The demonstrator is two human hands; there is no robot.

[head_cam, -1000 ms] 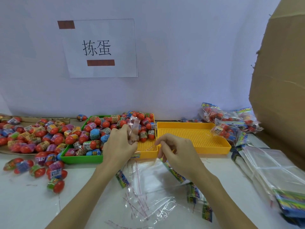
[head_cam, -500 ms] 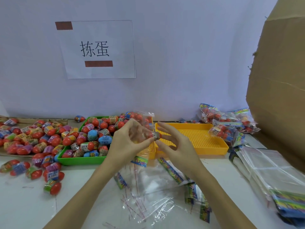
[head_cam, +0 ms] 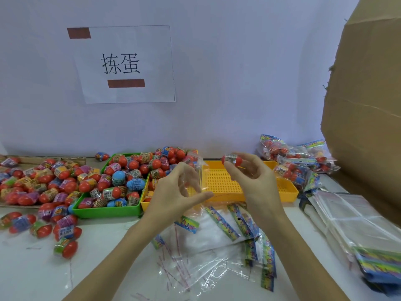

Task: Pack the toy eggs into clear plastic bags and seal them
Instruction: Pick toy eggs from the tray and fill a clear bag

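Note:
My left hand [head_cam: 176, 192] holds a clear plastic bag [head_cam: 195, 170] upright above the table, fingers curled round its open top. My right hand [head_cam: 251, 177] pinches a red toy egg [head_cam: 231, 160] with a printed band, lifted a little to the right of the bag's mouth. A green tray [head_cam: 108, 211] heaped with red and blue eggs stands left of my hands. Flat bags with colourful header cards [head_cam: 221, 222] lie on the table below my hands.
A yellow perforated tray [head_cam: 223, 181] sits behind my hands. Loose eggs [head_cam: 39, 181] spread over the table's left side. Filled bags [head_cam: 295, 161] are piled at the back right, beside a cardboard box [head_cam: 366, 105]. A stack of clear bags [head_cam: 351, 227] lies at the right.
My right hand picked an egg and lifted it up and to the right. My left hand raised the clear bag off the table and spread its top.

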